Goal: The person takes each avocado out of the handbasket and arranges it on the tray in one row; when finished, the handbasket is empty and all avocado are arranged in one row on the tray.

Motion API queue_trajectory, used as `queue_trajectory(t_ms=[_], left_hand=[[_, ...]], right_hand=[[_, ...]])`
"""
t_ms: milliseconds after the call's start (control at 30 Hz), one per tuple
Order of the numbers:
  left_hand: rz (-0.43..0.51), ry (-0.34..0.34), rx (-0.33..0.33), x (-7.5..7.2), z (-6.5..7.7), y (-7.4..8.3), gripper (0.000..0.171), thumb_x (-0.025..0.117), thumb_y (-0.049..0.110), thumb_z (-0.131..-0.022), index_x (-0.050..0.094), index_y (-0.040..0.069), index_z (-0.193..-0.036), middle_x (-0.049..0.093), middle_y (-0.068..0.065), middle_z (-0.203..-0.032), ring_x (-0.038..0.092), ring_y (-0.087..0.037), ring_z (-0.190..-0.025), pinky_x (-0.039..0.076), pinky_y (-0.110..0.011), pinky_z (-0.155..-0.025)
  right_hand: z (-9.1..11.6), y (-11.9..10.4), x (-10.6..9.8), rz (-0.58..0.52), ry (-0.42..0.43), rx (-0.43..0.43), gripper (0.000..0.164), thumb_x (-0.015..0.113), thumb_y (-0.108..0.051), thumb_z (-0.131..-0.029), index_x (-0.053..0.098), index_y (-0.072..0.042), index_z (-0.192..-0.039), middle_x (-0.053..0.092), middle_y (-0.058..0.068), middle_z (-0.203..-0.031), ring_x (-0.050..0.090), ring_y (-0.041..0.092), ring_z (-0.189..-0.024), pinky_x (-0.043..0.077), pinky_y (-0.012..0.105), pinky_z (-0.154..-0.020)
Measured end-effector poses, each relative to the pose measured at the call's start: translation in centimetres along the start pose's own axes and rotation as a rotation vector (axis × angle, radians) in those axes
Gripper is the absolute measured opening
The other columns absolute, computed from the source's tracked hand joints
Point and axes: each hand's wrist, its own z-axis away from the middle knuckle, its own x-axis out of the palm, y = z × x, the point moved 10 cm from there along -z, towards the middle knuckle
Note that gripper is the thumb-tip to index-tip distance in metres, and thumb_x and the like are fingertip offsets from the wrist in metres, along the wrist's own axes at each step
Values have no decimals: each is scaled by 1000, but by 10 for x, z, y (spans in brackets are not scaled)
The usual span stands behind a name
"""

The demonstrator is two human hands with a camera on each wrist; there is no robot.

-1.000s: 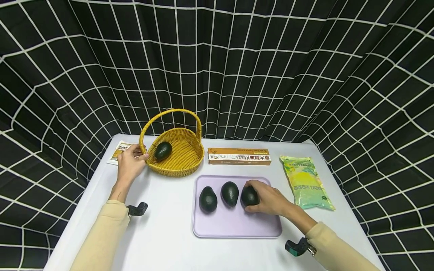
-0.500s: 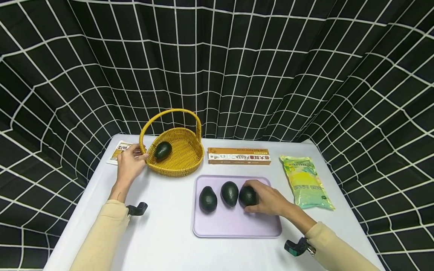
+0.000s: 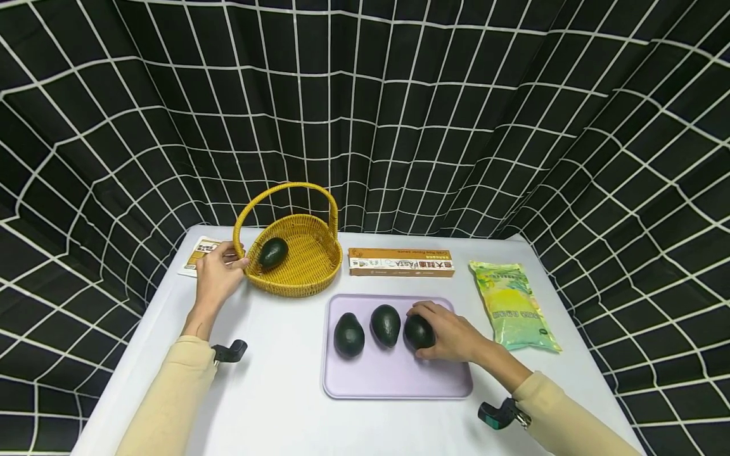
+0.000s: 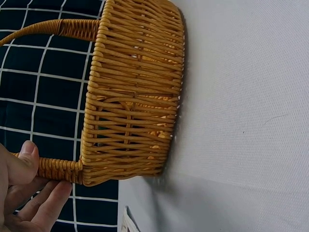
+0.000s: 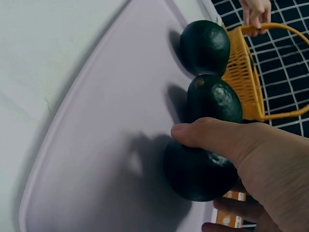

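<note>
My left hand (image 3: 218,273) pinches the base of the yellow wicker basket's handle (image 4: 60,169) between thumb and fingers. Inside the basket (image 3: 310,253), toward its left side, lies one dark green avocado (image 3: 274,253). On the lilac tray (image 3: 399,380), my right hand (image 3: 453,335) has its thumb and fingers around the rightmost avocado (image 3: 419,332). Two more avocados, a middle one (image 3: 385,325) and a left one (image 3: 349,335), lie beside it on the tray. In the right wrist view the thumb covers part of the gripped avocado (image 5: 198,174).
Behind the tray lies a pasta box (image 3: 401,263). To the right is a green and yellow bag (image 3: 516,307). A small packet (image 3: 201,253) sits partly behind my left hand. Black grid-patterned cloth (image 3: 365,114) surrounds the white table (image 3: 274,380).
The avocado in my right hand has shifted slightly left, then back right and turned a little, still at the tray's right part. My left hand and the basket stay in place.
</note>
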Motion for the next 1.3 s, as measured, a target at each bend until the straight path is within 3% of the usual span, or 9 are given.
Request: queue_trajectory(t_ms=[267,533,900,1300], left_hand=[[-2,5,-3,-1,0,1,33,72,8,-92,70,1,-124,76,-24,-116,70,-43,-114,32,-54,-118],[-6,-1,-1,0,-1,3,34,72,8,-92,69,0,-125,75,-24,-117,68,-43,-117,27,-54,-119],[-3,1,-7,0,1,2,34,71,8,-93,69,0,-126,75,-24,-118,68,-43,-118,33,-54,-118],[3,-3,-10,-1,1,0,33,71,8,-93,69,0,-125,76,-24,-117,69,-42,-116,31,-54,-118]], right_hand=[[0,2,1,-49,-7,15,79,96,-24,-71,58,-10,-139,60,13,-138,64,33,-122,57,56,-99],[0,6,3,-5,-10,42,94,97,-29,-70,50,-16,-151,57,13,-145,65,35,-122,60,59,-85],[5,7,5,-41,-10,45,87,96,-26,-71,54,-13,-146,58,14,-140,64,36,-122,59,59,-94],[7,7,10,-21,-46,53,93,97,-31,-71,49,-17,-150,56,16,-147,63,38,-125,60,59,-88]])
